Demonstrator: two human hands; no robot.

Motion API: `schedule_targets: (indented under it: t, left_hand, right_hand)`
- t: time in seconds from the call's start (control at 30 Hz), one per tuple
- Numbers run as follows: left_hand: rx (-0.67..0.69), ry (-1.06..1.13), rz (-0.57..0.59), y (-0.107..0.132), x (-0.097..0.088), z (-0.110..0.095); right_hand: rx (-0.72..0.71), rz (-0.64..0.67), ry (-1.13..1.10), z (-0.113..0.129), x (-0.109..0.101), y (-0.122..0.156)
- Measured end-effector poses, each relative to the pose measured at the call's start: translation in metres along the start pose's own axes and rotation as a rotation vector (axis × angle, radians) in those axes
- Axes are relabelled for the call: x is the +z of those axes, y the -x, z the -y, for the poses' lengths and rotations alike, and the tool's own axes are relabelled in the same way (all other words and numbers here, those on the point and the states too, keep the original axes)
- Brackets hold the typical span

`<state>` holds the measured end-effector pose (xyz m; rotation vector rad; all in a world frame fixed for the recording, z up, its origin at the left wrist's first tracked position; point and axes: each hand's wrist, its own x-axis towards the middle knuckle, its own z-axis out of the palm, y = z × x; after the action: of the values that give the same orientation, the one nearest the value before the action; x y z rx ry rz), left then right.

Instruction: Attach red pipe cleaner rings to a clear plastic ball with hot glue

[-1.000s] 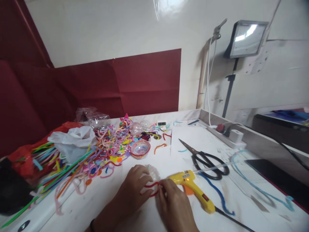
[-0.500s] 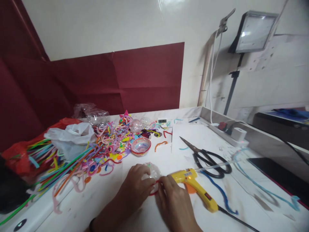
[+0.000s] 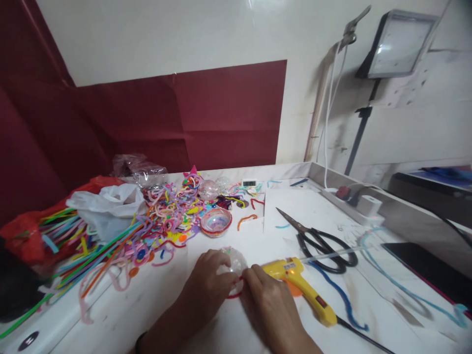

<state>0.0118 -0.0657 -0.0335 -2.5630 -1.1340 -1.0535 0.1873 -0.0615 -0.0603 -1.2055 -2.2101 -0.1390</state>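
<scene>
Between my hands, low in the middle of the head view, sits a clear plastic dome with a red pipe cleaner along its lower rim. My left hand is closed around the dome's left side, fingers over its top and thumb at the red rim. At the right edge, my right hand pinches the red pipe cleaner against the rim; its fingertips are partly hidden. Just right of that hand lies a yellow glue gun, with an orange disc beneath it.
Black-handled scissors and a blue pipe cleaner lie to the right, near a dark phone and a power strip. A pipe-cleaner-lined bowl stands ahead. Loose pipe cleaners and a white bag fill the left.
The view has shifted slightly. Both hands stay on the dome, and my right hand's fingers have moved a little along its red rim.
</scene>
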Motion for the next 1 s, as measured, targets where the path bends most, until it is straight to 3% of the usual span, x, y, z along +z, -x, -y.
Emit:
schedule_targets:
  t: [0.3,0.47,0.63,0.83,1.0]
  left_hand:
    - [-0.063,0.012,0.159,0.009,-0.011,-0.002]
    - [-0.055,-0.031,0.064,0.016,-0.021,-0.005]
    - [-0.176,0.045,-0.096,0.02,-0.035,0.007]
    - [-0.276,0.136,0.091,0.02,-0.042,0.032]
    - [-0.218,0.174,0.244,0.006,-0.044,0.04]
  right_hand:
    - [0.043,-0.012,-0.159,-0.005,-0.007,0.005]
    - [0.055,-0.098,-0.213,-0.01,-0.002,0.015]
    - [-0.007,-0.193,-0.235,-0.01,0.001,0.021]
    - [-0.222,-0.21,-0.073,-0.014,-0.007,0.017]
    - [-0.276,-0.278,-0.023,-0.015,-0.006,0.018]
